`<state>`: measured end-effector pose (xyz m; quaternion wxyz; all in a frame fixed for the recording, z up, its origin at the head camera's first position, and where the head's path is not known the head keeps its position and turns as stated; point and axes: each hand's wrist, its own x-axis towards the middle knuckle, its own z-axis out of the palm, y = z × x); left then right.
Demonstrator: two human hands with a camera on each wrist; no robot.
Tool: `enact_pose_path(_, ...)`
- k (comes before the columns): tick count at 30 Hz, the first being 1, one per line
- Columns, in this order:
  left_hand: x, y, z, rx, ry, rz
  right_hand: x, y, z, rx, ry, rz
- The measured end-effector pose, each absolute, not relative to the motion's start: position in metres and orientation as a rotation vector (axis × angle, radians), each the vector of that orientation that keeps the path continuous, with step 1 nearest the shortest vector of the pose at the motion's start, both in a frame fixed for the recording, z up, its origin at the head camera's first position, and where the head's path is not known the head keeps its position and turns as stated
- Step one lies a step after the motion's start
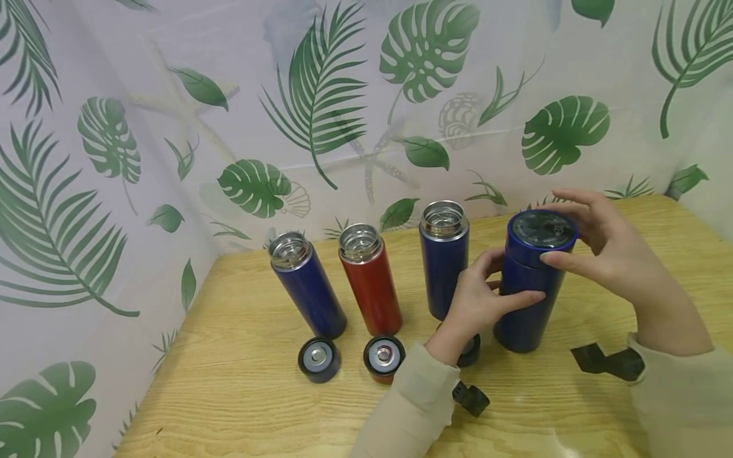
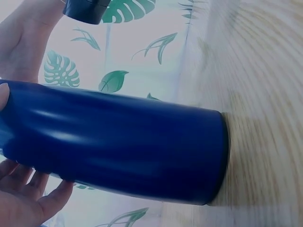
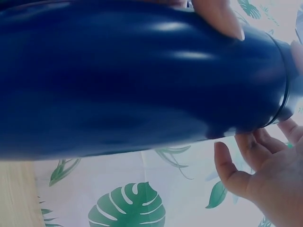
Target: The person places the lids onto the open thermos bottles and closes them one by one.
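A blue thermos bottle (image 1: 523, 318) stands on the table at the right, its lid (image 1: 544, 230) on top with a dark, glossy disc. My left hand (image 1: 478, 296) grips the bottle's body from the left, thumb across the near side. My right hand (image 1: 615, 254) holds the lid between its thumb on the near side and its fingers at the back. In the left wrist view the bottle's base (image 2: 220, 158) meets the wood. The right wrist view shows the seam (image 3: 284, 80) between body and lid.
Left of my hands stand a lidless blue bottle (image 1: 312, 296), a red one (image 1: 373, 289) and another blue one (image 1: 443, 270). Upturned lids lie before them: one blue (image 1: 319, 359), one red (image 1: 383, 357), one dark (image 1: 471, 351) partly behind my left wrist. Leaf-print cloth (image 1: 343, 127) backs the table.
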<state>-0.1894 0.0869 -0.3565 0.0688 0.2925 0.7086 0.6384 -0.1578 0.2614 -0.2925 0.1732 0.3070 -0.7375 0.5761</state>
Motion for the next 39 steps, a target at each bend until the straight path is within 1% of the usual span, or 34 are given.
enact_pose_path(7, -0.188, 0.088, -0.357, 0.875, 2.175, 1.934, -0.151, 0.254, -0.288, 0.525, -2.298, 1.387)
enact_pose_path(20, -0.185, 0.09, -0.355, 0.838, 2.264, 1.927, -0.142, 0.236, -0.279, 0.13, -2.472, 1.235)
enact_pose_path(30, -0.184, 0.088, -0.352, 0.858, 2.305, 1.896, -0.135, 0.226, -0.271, 0.047, -2.469, 1.152)
enact_pose_path(39, -0.191, 0.085, -0.347, 0.824, 2.124, 1.834, -0.141, 0.232, -0.271, 0.154, -2.456, 1.145)
